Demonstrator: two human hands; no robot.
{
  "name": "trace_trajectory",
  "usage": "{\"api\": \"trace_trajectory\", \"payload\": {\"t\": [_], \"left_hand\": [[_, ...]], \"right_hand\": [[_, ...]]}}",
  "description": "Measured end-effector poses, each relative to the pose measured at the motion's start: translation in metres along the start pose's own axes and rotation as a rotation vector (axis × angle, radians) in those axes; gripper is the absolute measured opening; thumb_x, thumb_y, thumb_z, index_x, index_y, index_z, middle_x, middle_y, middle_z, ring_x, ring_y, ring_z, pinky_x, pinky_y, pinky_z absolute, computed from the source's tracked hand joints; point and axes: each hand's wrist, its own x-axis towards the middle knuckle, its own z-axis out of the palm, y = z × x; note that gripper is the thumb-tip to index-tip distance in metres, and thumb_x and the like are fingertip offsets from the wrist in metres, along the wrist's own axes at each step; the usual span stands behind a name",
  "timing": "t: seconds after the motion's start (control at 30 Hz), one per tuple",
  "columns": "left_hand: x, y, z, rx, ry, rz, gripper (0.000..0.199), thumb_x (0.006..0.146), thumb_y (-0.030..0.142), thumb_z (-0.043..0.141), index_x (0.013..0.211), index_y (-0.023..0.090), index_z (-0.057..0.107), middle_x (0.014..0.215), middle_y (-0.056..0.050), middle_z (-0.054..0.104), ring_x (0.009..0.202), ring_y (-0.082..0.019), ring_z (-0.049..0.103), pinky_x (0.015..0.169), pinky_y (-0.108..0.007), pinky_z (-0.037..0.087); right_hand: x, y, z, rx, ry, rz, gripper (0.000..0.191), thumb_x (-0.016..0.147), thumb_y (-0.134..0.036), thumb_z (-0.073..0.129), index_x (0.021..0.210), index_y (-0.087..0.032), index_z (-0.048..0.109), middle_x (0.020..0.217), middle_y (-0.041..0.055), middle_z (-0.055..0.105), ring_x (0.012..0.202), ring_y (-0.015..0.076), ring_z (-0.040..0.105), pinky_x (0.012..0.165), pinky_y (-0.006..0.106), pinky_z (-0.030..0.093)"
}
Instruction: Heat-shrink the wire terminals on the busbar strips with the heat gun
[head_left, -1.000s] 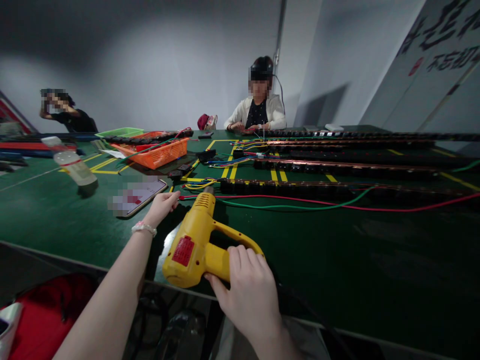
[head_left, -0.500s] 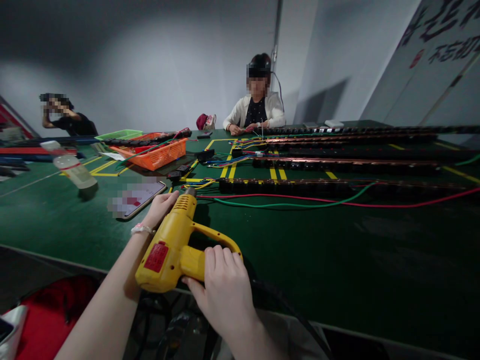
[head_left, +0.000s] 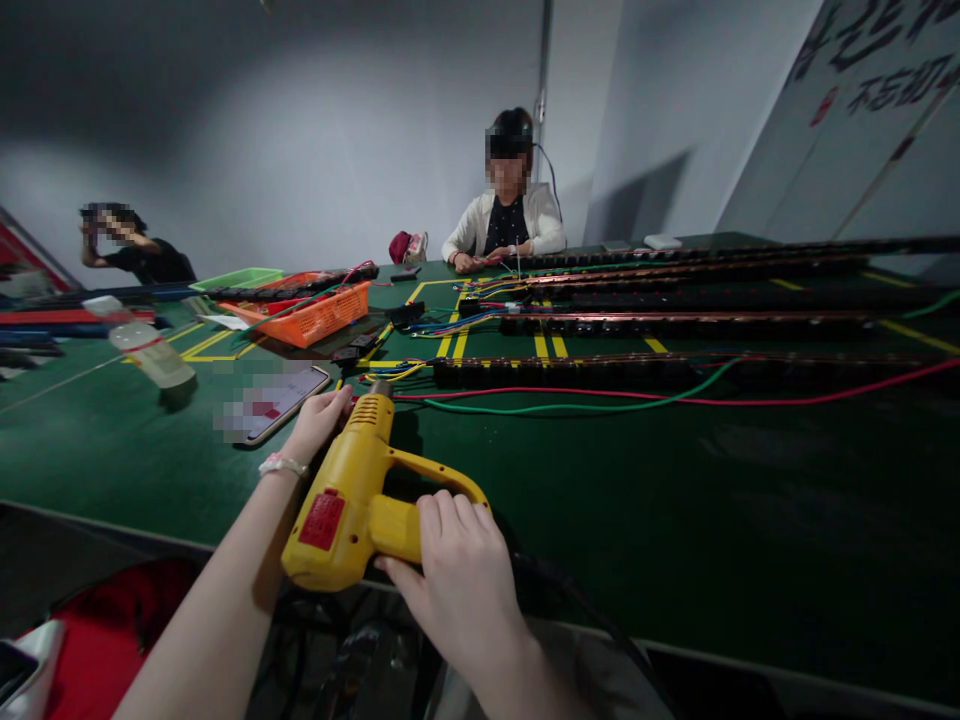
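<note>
My right hand (head_left: 469,570) is wrapped round the handle of a yellow heat gun (head_left: 341,500), whose metal nozzle points away over the green table (head_left: 600,520). My left hand (head_left: 322,415) is closed beside the nozzle, near the ends of the red wire (head_left: 600,395) and green wire (head_left: 570,408); the gun partly covers its fingertips, and what they pinch is too small to name. Thin coloured wires come out of the nearest long black strip (head_left: 585,373), just past the nozzle. A phone (head_left: 289,400) lies left of my left hand.
A bottle (head_left: 150,350) and an orange basket (head_left: 315,315) stand at the left, with a green basket (head_left: 244,280) behind. More black strips (head_left: 675,327) run across the table to the right. One person (head_left: 506,220) sits opposite, another (head_left: 142,250) at far left.
The heat gun and my right hand have moved slightly to the right and down. The rest of the view has shifted a little to the left.
</note>
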Motion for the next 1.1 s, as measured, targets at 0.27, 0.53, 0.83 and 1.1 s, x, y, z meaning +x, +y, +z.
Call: {"api": "trace_trajectory", "payload": {"t": [0.27, 0.53, 0.83, 1.1], "left_hand": [[0.005, -0.003, 0.000, 0.057, 0.045, 0.051, 0.049, 0.076, 0.058, 0.046, 0.053, 0.016, 0.055, 0.050, -0.001, 0.054, 0.044, -0.010, 0.046, 0.050, -0.022, 0.036], [0.003, -0.001, 0.000, 0.026, 0.060, 0.012, 0.047, 0.078, 0.056, 0.046, 0.056, 0.016, 0.055, 0.043, 0.000, 0.050, 0.042, -0.010, 0.045, 0.048, -0.022, 0.035], [0.003, -0.006, -0.001, 0.078, 0.062, 0.058, 0.045, 0.081, 0.053, 0.043, 0.061, 0.015, 0.056, 0.046, 0.001, 0.050, 0.046, -0.010, 0.047, 0.052, -0.022, 0.037], [-0.001, 0.058, -0.019, 0.022, 0.310, 0.434, 0.026, 0.085, 0.036, 0.049, 0.088, 0.014, 0.060, 0.087, -0.003, 0.063, 0.080, -0.011, 0.056, 0.072, -0.023, 0.044]], "right_hand": [[-0.012, 0.020, -0.015, 0.018, -0.023, 0.057, 0.040, 0.070, -0.046, 0.071, 0.091, -0.017, 0.054, 0.082, 0.0040, 0.057, 0.077, 0.0234, 0.051, 0.069, 0.040, 0.043], [-0.025, 0.041, -0.029, -0.011, 0.007, 0.067, 0.040, 0.071, -0.043, 0.071, 0.095, -0.016, 0.056, 0.083, 0.0048, 0.059, 0.078, 0.0231, 0.054, 0.069, 0.038, 0.041], [-0.041, 0.069, -0.046, -0.110, 0.092, 0.028, 0.037, 0.079, -0.047, 0.060, 0.097, -0.014, 0.056, 0.083, 0.0057, 0.061, 0.076, 0.0222, 0.056, 0.068, 0.034, 0.040], [-0.046, 0.079, -0.053, -0.186, 0.106, -0.024, 0.041, 0.087, -0.052, 0.045, 0.095, -0.014, 0.056, 0.081, 0.0067, 0.061, 0.075, 0.0211, 0.056, 0.069, 0.032, 0.039]]}}
